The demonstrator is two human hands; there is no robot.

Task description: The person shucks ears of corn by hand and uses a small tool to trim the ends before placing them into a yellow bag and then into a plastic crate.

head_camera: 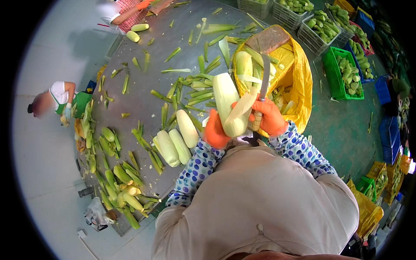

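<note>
My left hand [215, 132], in an orange glove, grips the lower end of a large pale-green ear of corn [226, 91] in its inner husk. A loose husk leaf [243, 104] curls away from the ear toward my right hand [269, 116], also gloved in orange. That hand is closed around the wooden handle of a knife [266, 73], whose curved blade points away from me. Whether its fingers also pinch the leaf is unclear. Beyond the knife, an open yellow sack [302, 94] holds husks. Left of my left hand lie several trimmed ears of corn [187, 129] on the metal table [143, 97].
A brick [268, 39] rests at the sack's far rim. Cut husk pieces [198, 94] litter the table, with unpeeled corn [123, 195] piled at its left end. Two co-workers [65, 99] stand across the table. Corn-filled crates [344, 73] stand on the floor at right.
</note>
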